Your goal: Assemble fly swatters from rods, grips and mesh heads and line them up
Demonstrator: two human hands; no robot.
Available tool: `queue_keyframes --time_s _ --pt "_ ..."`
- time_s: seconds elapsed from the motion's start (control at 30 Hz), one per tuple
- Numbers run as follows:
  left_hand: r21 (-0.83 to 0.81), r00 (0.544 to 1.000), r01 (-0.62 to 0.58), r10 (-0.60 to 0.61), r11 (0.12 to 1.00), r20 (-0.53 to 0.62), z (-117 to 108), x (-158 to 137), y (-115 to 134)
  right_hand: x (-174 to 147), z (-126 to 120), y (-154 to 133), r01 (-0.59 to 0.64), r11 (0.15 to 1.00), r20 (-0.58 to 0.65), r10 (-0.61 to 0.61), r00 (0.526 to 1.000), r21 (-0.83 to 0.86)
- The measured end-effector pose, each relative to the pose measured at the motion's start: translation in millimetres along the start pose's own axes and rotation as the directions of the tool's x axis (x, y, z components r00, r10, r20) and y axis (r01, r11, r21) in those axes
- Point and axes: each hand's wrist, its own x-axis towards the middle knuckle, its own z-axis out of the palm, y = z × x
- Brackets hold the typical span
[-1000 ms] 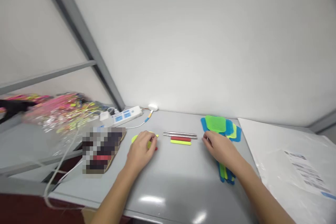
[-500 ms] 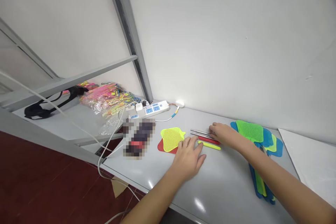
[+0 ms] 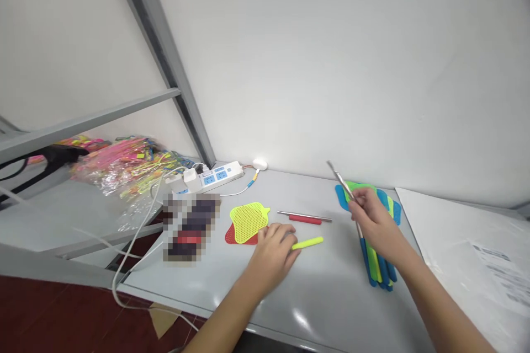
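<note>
My right hand [image 3: 368, 218] is raised over the right of the table, pinching a slim metal rod [image 3: 342, 181] that slants up to the left. Its lower end overlaps the pile of swatters, so where it stops I cannot tell. My left hand [image 3: 273, 253] is closed around the left end of a yellow plastic handle [image 3: 310, 242] low over the tabletop. Beside it lie a yellow mesh swatter head [image 3: 249, 220] and, partly under that, a red mesh head [image 3: 230, 236]. Behind the yellow handle rest another metal rod [image 3: 298, 214] and a red handle [image 3: 305, 220].
Several blue, green and yellow swatters [image 3: 383, 270] are stacked at the right, next to a white plastic sheet [image 3: 447, 226]. A power strip [image 3: 221, 175] with cables stands at the back left by a pixelated item [image 3: 192, 229]. Bagged colourful goods [image 3: 124, 160] lie on the left shelf.
My right hand has lifted one metal rod and carried it right toward the swatter pile. My left hand has taken hold of the yellow handle, which has turned. The view has shifted right.
</note>
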Motion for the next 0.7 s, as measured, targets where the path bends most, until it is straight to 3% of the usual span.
queue_keyframes --time_s 0.07,0.17,0.23,0.3,0.37,0.43,0.53,0.6,0.7 --pt "-0.135 0.999 0.002 -0.007 0.991 -0.033 -4 -2 2 -34 -1 6 -0.063 0.936 -0.102 0.104 0.989 0.345" --pt "-0.398 0.986 0.059 -0.115 0.916 -0.118 -2 -3 15 -85 16 27 -0.119 0.721 -0.217 0.356 0.909 0.682" --pt "-0.558 0.963 0.126 -0.236 0.82 -0.129 6 -3 30 -113 34 46 -0.149 0.609 -0.232 0.501 0.834 0.779" --pt "-0.642 0.944 0.187 -0.317 0.744 -0.093 17 -1 46 -132 53 62 -0.175 0.557 -0.213 0.561 0.8 0.812" --pt "-0.641 0.959 0.216 -0.283 0.736 -0.002 28 2 59 -140 67 73 -0.154 0.552 -0.241 0.576 0.781 0.819" --pt "-0.596 0.979 0.203 -0.16 0.777 0.125 35 5 67 -141 74 75 -0.107 0.563 -0.266 0.539 0.799 0.82" --pt "-0.545 0.968 0.151 -0.011 0.825 0.251 38 10 69 -133 74 71 -0.039 0.586 -0.282 0.446 0.849 0.809" --pt "-0.534 0.968 0.186 -0.059 0.825 0.246 38 11 70 -129 71 68 -0.036 0.604 -0.26 0.395 0.881 0.796" --pt "-0.545 0.956 0.292 -0.233 0.786 0.177 37 10 73 -125 68 66 -0.109 0.616 -0.176 0.382 0.907 0.78"
